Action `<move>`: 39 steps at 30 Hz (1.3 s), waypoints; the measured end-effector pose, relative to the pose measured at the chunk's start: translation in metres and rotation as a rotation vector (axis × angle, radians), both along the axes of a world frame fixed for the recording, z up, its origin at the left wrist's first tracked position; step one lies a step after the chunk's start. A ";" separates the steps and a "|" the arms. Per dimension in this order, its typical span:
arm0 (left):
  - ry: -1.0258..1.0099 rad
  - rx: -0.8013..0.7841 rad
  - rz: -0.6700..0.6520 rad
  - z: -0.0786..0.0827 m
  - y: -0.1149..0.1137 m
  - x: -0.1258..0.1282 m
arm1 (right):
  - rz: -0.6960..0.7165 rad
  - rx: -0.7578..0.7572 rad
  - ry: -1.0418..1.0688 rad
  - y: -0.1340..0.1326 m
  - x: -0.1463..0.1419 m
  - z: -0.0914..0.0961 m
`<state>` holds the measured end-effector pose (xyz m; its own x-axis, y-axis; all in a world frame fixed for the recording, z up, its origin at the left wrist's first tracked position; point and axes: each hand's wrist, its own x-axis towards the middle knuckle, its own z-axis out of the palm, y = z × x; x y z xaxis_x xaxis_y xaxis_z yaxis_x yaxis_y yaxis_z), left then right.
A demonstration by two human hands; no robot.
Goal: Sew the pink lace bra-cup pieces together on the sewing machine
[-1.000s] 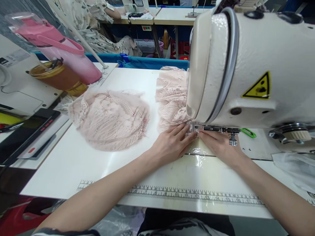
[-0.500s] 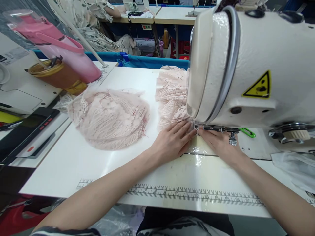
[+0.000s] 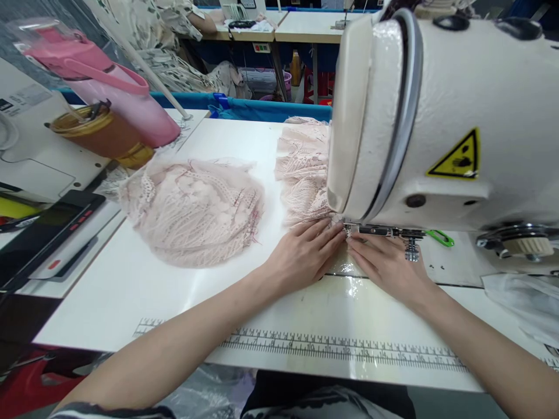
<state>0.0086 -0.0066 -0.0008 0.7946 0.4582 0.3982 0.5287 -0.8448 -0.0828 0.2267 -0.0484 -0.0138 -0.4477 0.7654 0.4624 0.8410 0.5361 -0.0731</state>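
A cream sewing machine (image 3: 437,110) fills the right of the head view. My left hand (image 3: 303,253) lies flat on the white table (image 3: 131,291), fingers stretched toward the needle, their tips on the edge of a pale pink lace piece (image 3: 303,174) that runs back under the machine head. My right hand (image 3: 386,265) lies flat just right of it, fingers extended under the presser foot (image 3: 349,230). The fingertips of both hands almost meet at the needle. Neither hand grips anything.
A heap of pink lace (image 3: 194,206) lies left of my hands. A pink bottle (image 3: 105,87), a brown cup (image 3: 96,131) and a black control panel (image 3: 43,233) stand at the left. A ruler strip (image 3: 340,349) lines the front edge. Another person (image 3: 166,35) sits behind.
Both hands have stayed at the needle. My right hand has drawn slightly back toward me. The view has shifted a little.
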 end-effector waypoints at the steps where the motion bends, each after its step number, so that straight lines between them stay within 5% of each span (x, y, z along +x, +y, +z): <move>1: 0.002 0.001 0.000 0.000 0.000 0.000 | -0.012 -0.012 0.012 -0.001 0.000 0.000; 39: 0.075 -0.062 0.098 0.001 0.001 0.002 | -0.044 0.028 0.095 0.016 0.007 -0.002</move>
